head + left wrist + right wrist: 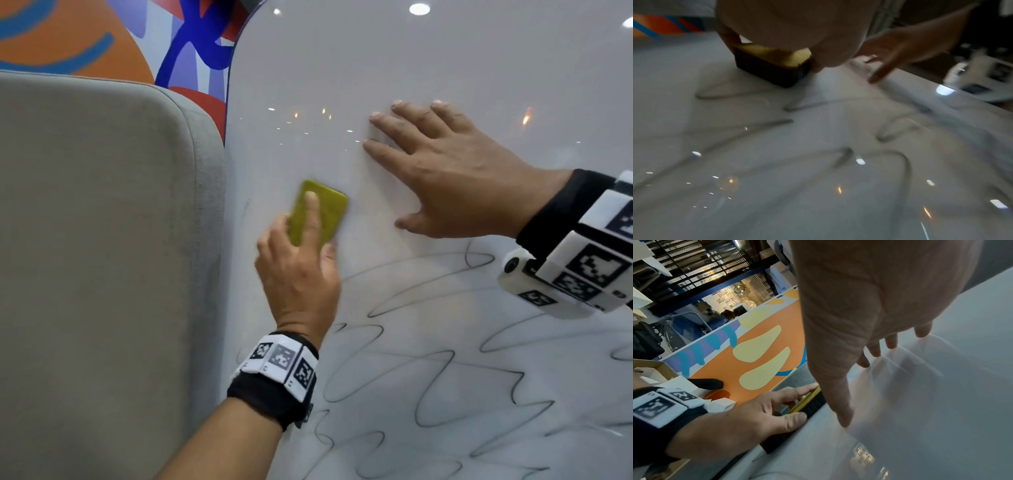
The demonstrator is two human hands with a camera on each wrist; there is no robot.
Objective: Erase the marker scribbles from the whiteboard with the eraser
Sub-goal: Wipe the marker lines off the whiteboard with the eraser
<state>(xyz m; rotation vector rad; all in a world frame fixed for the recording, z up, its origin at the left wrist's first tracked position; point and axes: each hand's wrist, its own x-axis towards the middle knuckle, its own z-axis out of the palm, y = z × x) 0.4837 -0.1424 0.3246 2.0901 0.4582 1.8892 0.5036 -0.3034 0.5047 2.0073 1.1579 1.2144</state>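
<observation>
My left hand (pixel 301 260) grips the yellow-backed eraser (pixel 329 212) with a forefinger laid along its top, pressing its dark felt (pixel 772 73) onto the whiteboard (pixel 394 61) near the board's left edge. Black marker scribbles (pixel 428 387) loop across the lower part of the board, below and right of the eraser. The patch around the eraser looks wiped, with only a faint mark at the left edge. My right hand (pixel 445 171) lies flat on the board to the eraser's right, fingers spread and straight. In the right wrist view the left hand (pixel 756 415) pinches the eraser (pixel 809 402) beside my right thumb.
A grey upholstered panel (pixel 102 257) stands against the board's left edge. Behind it is a wall with orange, blue and red shapes (pixel 85 37). The top of the board carries only ceiling light reflections (pixel 419 9).
</observation>
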